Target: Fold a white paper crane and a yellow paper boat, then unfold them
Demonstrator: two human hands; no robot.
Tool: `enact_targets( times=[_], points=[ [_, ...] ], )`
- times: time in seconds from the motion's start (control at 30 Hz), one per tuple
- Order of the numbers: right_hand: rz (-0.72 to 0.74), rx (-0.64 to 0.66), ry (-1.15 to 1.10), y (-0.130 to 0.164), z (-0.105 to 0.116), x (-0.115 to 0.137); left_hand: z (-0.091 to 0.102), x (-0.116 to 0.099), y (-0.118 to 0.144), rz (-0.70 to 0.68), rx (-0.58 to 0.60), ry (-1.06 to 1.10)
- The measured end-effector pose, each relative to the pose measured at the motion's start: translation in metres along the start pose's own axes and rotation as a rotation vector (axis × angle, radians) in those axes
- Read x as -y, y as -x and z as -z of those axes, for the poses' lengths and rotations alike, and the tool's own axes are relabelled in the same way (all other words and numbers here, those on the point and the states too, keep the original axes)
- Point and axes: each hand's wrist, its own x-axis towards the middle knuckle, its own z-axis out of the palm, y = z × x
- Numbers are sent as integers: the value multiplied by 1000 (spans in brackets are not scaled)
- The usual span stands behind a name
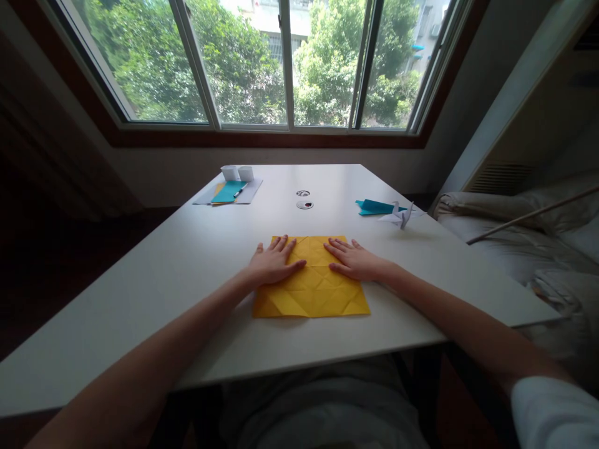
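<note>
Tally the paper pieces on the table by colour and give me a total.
Yellow: 1, the creased yellow sheet under the left hand and right hand.
Teal: 2, the teal sheet far left and the teal folded piece far right.
White: 1, the white paper crane.
Total: 4, not counting the pale sheets under the far-left stack.

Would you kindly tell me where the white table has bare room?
The white table is bare left of the creased yellow paper square under the left hand and right hand. Crowded: far-left paper stack, far-right white paper crane.
</note>
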Motion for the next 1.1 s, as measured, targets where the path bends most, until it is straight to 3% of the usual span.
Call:
enact_targets(
  times=[0.2,0.37,0.47,0.6,0.87,0.97,1.1],
  points=[
    [-37,16,-14,2,3,-1,6,22,-8,11,42,-17],
    [-36,7,-23,3,3,-3,12,17,2,-199,-14,-84],
    [-43,10,-29,3,3,-6,20,19,9,-278,132,-26],
    [-37,29,-48,4,5,-15,29,31,13,-251,289,50],
    [-62,152,-81,18,16,-38,38,43,19,-129,381,-4],
    [-90,139,-72,22,16,-48,39,53,15,-74,344,7],
    [-178,64,-48,20,13,-59,36,70,2,-4,195,131]
  ],
)
